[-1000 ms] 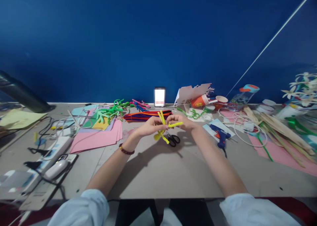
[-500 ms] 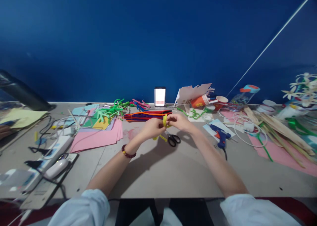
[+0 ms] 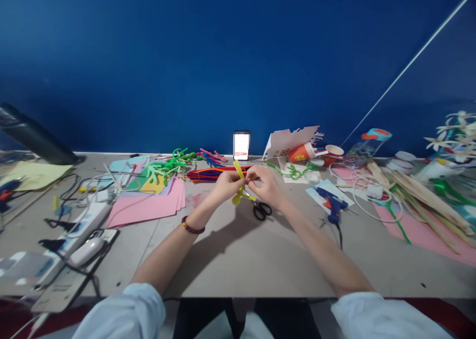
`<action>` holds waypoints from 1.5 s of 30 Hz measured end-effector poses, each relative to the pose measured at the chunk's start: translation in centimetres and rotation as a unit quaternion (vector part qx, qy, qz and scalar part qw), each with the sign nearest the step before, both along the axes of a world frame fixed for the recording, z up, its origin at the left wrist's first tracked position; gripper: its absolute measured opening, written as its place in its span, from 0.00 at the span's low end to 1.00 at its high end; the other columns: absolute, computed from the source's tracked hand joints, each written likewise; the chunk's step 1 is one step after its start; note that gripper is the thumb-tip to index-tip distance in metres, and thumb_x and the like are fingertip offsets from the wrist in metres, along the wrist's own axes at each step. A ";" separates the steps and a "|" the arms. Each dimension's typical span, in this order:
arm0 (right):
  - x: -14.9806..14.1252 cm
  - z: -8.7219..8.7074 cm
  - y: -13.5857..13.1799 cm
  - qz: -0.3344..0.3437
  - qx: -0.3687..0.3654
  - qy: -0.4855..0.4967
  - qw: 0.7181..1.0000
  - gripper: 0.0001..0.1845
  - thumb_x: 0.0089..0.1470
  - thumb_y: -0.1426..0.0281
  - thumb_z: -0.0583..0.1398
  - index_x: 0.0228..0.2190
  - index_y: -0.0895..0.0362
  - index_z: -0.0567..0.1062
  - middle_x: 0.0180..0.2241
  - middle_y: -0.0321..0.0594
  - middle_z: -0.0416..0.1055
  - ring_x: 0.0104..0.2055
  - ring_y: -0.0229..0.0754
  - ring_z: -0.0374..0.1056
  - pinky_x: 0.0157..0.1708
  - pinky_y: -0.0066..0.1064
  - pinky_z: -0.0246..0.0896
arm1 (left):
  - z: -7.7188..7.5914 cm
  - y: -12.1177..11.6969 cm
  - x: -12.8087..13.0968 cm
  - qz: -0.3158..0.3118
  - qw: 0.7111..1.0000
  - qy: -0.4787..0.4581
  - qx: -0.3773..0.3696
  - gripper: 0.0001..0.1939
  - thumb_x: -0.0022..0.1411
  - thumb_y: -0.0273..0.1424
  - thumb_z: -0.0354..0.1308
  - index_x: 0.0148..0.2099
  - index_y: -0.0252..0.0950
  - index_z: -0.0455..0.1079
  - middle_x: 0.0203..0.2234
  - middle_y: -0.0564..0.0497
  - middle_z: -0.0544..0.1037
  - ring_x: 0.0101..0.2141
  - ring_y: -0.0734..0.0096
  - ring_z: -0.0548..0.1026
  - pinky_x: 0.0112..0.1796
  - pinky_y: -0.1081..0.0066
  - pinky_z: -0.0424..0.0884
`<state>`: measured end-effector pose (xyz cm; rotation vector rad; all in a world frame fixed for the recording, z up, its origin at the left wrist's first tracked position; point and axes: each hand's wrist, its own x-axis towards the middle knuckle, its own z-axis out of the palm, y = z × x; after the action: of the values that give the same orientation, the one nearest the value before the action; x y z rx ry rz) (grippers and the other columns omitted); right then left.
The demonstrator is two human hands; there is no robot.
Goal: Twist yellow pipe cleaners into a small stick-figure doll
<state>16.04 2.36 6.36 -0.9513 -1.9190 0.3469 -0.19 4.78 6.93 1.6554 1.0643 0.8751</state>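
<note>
Yellow pipe cleaners (image 3: 238, 168) are pinched in my left hand (image 3: 229, 186), above the middle of the table. One end points up past my fingers and a looped part hangs below them. My right hand (image 3: 267, 184) is closed right beside it, thumb and forefinger pressed together on part of the same yellow pipe cleaners; the exact grip is partly hidden. Black-handled scissors (image 3: 262, 210) lie on the table just below my right hand. Behind my hands rests a bundle of red, orange and purple pipe cleaners (image 3: 204, 174).
A phone (image 3: 241, 145) stands against the blue wall. Pink paper (image 3: 148, 209) and green twisted pipe cleaners (image 3: 159, 170) lie left. A blue glue gun (image 3: 334, 205) and orange paper cups (image 3: 302, 152) are right. A power strip (image 3: 74, 242) with cables sits at far left.
The yellow pipe cleaners have shifted slightly left and turned, with the upper end now standing higher. Both hands have moved a little, and my right fingers have curled closer.
</note>
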 end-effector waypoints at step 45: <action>-0.4 -0.7 1.0 0.046 -0.217 0.276 0.935 0.18 0.45 0.55 0.66 0.29 0.56 0.74 0.28 0.38 0.73 0.31 0.40 0.69 0.33 0.34 0.67 | -0.2 -0.4 0.4 0.062 0.978 -0.145 0.135 0.13 0.55 0.39 0.61 0.28 0.34 0.73 0.20 0.51 0.73 0.21 0.75 0.68 0.22 0.74 0.62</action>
<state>15.69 3.41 5.69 -0.9162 -1.3878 1.0146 0.23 4.33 6.69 1.6269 0.8814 1.3491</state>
